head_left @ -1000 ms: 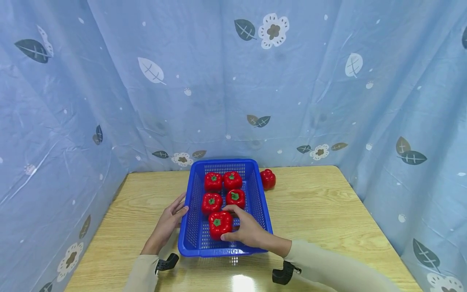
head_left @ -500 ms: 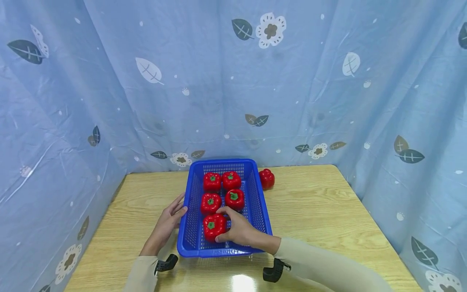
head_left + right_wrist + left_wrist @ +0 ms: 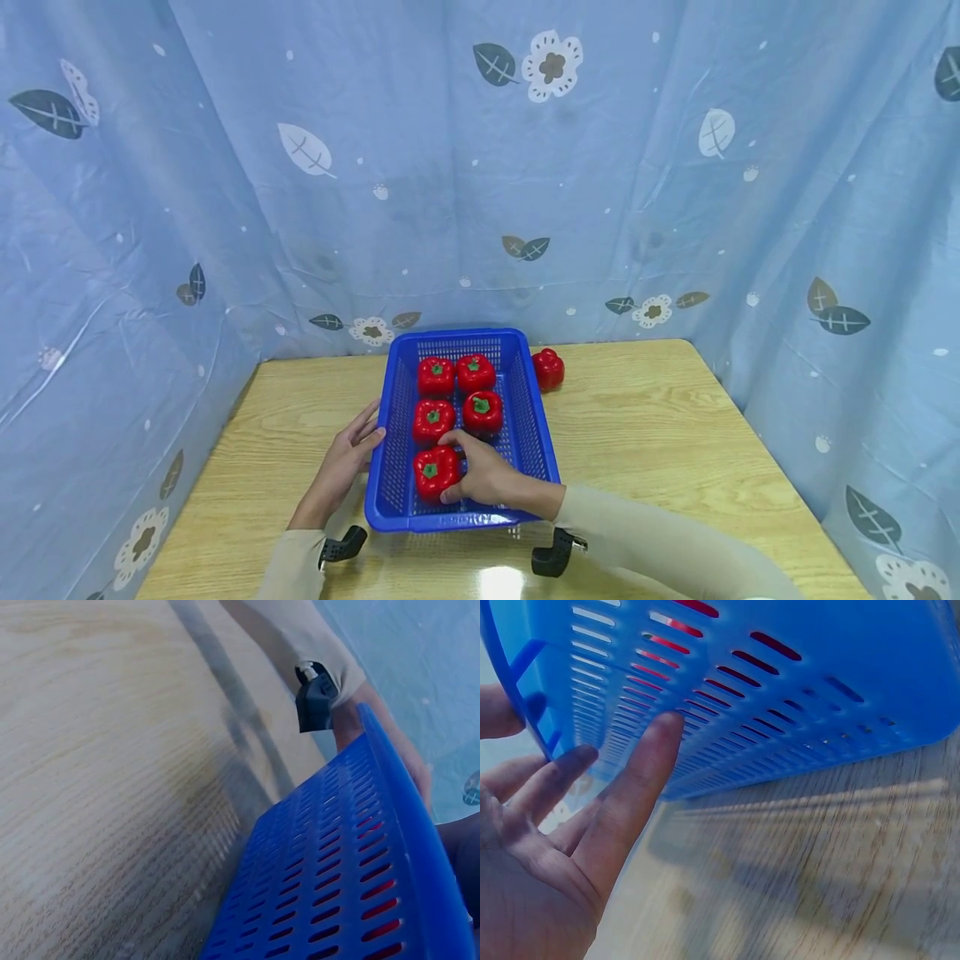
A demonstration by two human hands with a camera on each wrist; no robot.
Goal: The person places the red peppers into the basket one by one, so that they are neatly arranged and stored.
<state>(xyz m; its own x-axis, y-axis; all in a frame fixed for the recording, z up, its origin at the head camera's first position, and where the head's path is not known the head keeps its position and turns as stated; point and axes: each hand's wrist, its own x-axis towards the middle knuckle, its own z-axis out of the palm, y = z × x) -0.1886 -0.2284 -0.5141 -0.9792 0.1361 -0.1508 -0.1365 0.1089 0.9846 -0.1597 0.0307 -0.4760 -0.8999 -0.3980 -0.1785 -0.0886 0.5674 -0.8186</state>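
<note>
In the head view a blue plastic basket stands on the table with several red bell peppers inside. My right hand grips the nearest bell pepper from its right side, thumb in front and fingers behind, at the basket's near left. My left hand holds the left rim, thumb at the top edge and fingers down the outside. The left wrist view shows those fingers against the slotted wall. In the right wrist view the basket wall hides most of the right hand and its pepper.
Another red bell pepper sits on the wooden table, outside the basket at its far right. Two peppers fill the back row; two more, including a right-hand one, form the middle row. A patterned curtain encloses the table's back and sides.
My right hand has moved left and slightly toward me with the bell pepper, setting it in line with the left column. The left hand has stayed at the rim.
</note>
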